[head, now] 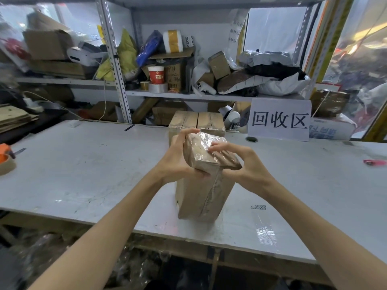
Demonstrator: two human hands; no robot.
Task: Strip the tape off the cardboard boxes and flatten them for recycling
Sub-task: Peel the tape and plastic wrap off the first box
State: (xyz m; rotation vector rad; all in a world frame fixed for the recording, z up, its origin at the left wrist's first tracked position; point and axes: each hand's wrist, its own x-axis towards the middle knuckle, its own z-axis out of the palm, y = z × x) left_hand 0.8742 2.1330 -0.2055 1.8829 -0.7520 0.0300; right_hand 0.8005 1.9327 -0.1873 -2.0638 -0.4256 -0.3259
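Head view: a person stands a tall cardboard box (pixel 204 193) on end near the front edge of a scuffed white table (pixel 83 168), both bare forearms reaching in from below. The left hand (pixel 180 158) clasps the box's upper left side, thumb low against the front face and fingers curled over the top edge. The right hand (pixel 243 162) grips the upper right corner, its fingertips (pixel 213 146) pressing on the clear tape (pixel 206 147) that wraps the box's top in a glossy, wrinkled layer. More tape runs down the front seam. Just behind the held box sits a second box (pixel 198 121), taped in strips across its top. To the right of it, a white sign (pixel 279 120) with three large black Chinese characters leans at the table's back edge. A tape dispenser (pixel 6 158) with an orange body lies at the far left edge of the table, and a pink object (pixel 374 162), too small to identify, lies at the far right. A patch of clear film (pixel 266 231) clings to the tabletop near the right forearm. Behind the table, metal shelves (pixel 188 95) hold a jumble of boxes, bags, tape rolls and a red cup (pixel 156 74).
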